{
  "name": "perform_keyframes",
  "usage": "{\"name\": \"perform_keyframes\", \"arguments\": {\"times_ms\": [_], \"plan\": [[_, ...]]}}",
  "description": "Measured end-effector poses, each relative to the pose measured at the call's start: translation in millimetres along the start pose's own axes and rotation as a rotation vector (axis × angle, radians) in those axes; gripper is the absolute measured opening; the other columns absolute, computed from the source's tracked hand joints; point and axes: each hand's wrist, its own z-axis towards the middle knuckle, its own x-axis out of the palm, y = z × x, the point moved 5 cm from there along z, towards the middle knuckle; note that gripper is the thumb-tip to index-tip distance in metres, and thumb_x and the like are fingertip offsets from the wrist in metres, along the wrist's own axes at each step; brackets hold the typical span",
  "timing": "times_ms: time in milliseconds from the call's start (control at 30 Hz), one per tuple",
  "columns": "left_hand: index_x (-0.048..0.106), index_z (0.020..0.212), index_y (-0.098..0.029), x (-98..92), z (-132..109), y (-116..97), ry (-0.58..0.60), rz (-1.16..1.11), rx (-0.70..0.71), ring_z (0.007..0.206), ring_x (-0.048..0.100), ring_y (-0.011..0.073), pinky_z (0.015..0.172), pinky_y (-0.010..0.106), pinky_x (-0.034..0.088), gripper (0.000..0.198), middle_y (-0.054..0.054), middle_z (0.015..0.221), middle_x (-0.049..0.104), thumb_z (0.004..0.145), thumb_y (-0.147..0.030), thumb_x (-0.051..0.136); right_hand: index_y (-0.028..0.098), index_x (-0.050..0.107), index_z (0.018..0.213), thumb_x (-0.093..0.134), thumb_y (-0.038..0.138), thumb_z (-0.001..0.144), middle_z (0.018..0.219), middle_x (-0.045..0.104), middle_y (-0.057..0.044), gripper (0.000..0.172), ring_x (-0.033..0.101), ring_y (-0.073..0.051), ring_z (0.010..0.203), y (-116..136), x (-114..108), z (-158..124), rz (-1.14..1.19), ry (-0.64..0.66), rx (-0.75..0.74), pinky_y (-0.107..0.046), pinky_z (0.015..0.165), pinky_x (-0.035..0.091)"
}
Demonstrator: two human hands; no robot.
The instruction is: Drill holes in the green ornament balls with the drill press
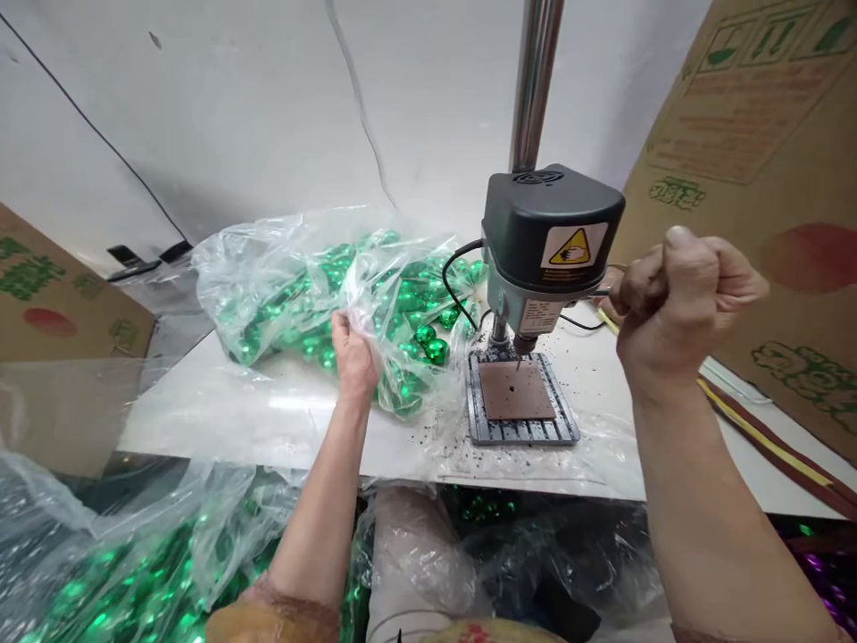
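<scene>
My left hand (354, 359) is closed on the edge of a clear plastic bag (251, 254) that bulges with shiny green balls (436, 350). Some of the balls show at the bag's right end. On the right, my right hand (679, 308) makes a fist around the feed handle (602, 292) of a small bench drill press (554, 223), and most of the handle is hidden by the fingers. Below the chuck (526, 343) a thin bit points down at a square brown board (502, 404) with a dark hole, lying on the slotted metal base (566, 430).
Dark shavings lie around the base on the white table (220, 429). Cardboard boxes (769, 205) stand at both sides. Brown and yellow strips (777, 429) run along the right. Another plastic bag of green balls (134, 572) sits below the table's front edge.
</scene>
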Motion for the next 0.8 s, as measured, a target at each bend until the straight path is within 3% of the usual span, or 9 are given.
{"name": "perform_keyframes", "arguments": {"times_ms": [100, 200, 333, 467, 533, 600, 633, 700, 800], "plan": [[0.055, 0.091, -0.023, 26.0, 8.9, -17.9, 0.087, -0.197, -0.051, 0.080, 0.064, 0.0127, 0.079, 0.026, 0.056, 0.029, 0.000, 0.091, 0.066, 0.077, -0.034, 0.077, 0.023, 0.037, 0.048, 0.063, 0.026, 0.077, 0.039, 0.035, 0.009, 0.039, 0.028, -0.005, 0.033, 2.0, 1.2, -0.5, 0.001, -0.009, -0.022, -0.027, 0.034, 0.022], [0.057, 0.094, -0.022, 26.1, -4.2, -20.8, 0.115, -0.251, -0.127, 0.088, 0.068, 0.0151, 0.085, 0.030, 0.058, 0.027, 0.002, 0.098, 0.069, 0.077, -0.033, 0.075, 0.023, 0.037, 0.048, 0.063, 0.025, 0.077, 0.040, 0.034, 0.009, 0.039, 0.027, -0.005, 0.033, 3.0, 1.3, -0.3, 0.006, -0.006, -0.038, -0.026, 0.033, 0.021], [0.058, 0.095, -0.022, -11.2, -38.4, 0.2, 0.008, -0.179, -0.181, 0.091, 0.070, 0.0162, 0.088, 0.030, 0.057, 0.023, 0.002, 0.100, 0.071, 0.078, -0.032, 0.070, 0.023, 0.039, 0.048, 0.064, 0.025, 0.077, 0.039, 0.035, 0.008, 0.038, 0.029, -0.005, 0.033, 1.6, -0.5, 0.5, 0.008, 0.005, -0.035, -0.026, 0.033, 0.023], [0.055, 0.093, -0.020, -60.2, -69.7, 12.7, -0.234, 0.010, -0.132, 0.082, 0.068, 0.0139, 0.085, 0.029, 0.056, 0.017, -0.001, 0.086, 0.066, 0.084, -0.033, 0.063, 0.024, 0.039, 0.048, 0.064, 0.026, 0.077, 0.039, 0.036, 0.008, 0.039, 0.029, -0.007, 0.033, -0.3, -1.8, 0.3, 0.015, 0.001, -0.022, -0.028, 0.032, 0.025], [0.056, 0.100, -0.020, -73.7, -81.4, -2.5, -0.336, 0.146, 0.003, 0.092, 0.069, 0.0154, 0.093, 0.032, 0.054, 0.018, 0.001, 0.093, 0.066, 0.086, -0.029, 0.062, 0.024, 0.039, 0.049, 0.065, 0.026, 0.077, 0.039, 0.036, 0.008, 0.038, 0.028, -0.007, 0.033, -1.5, -2.1, -0.1, 0.020, -0.010, -0.003, -0.028, 0.032, 0.023], [0.056, 0.114, -0.020, -70.3, -91.5, -33.1, -0.330, 0.277, 0.267, 0.114, 0.066, 0.0200, 0.107, 0.039, 0.049, 0.025, 0.006, 0.111, 0.067, 0.089, -0.024, 0.058, 0.024, 0.039, 0.049, 0.065, 0.025, 0.076, 0.039, 0.036, 0.008, 0.038, 0.028, -0.007, 0.034, -2.2, -2.0, -0.4, 0.025, -0.014, 0.007, -0.027, 0.032, 0.021], [0.054, 0.121, -0.020, -60.5, -96.3, -50.0, -0.248, 0.332, 0.420, 0.124, 0.062, 0.0222, 0.112, 0.043, 0.045, 0.030, 0.007, 0.119, 0.066, 0.091, -0.022, 0.056, 0.024, 0.039, 0.049, 0.065, 0.025, 0.076, 0.039, 0.036, 0.008, 0.038, 0.028, -0.007, 0.033, -2.2, -1.7, -0.5, 0.026, -0.013, 0.006, -0.027, 0.032, 0.021], [0.053, 0.129, -0.023, -27.0, -106.4, -75.3, 0.108, 0.444, 0.674, 0.133, 0.057, 0.0248, 0.116, 0.049, 0.043, 0.036, 0.008, 0.127, 0.065, 0.093, -0.017, 0.051, 0.024, 0.039, 0.048, 0.066, 0.026, 0.075, 0.038, 0.035, 0.008, 0.038, 0.027, -0.007, 0.032, -1.5, -1.4, -0.2, 0.027, -0.009, -0.003, -0.027, 0.032, 0.019], [0.056, 0.132, -0.025, 21.9, -119.5, -70.3, 0.762, 0.718, 0.716, 0.126, 0.062, 0.0247, 0.110, 0.047, 0.049, 0.044, 0.009, 0.125, 0.068, 0.092, -0.009, 0.044, 0.024, 0.039, 0.046, 0.067, 0.029, 0.073, 0.037, 0.035, 0.008, 0.040, 0.027, -0.007, 0.031, -0.1, -1.2, 0.7, 0.029, 0.006, -0.010, -0.027, 0.031, 0.020]]}}
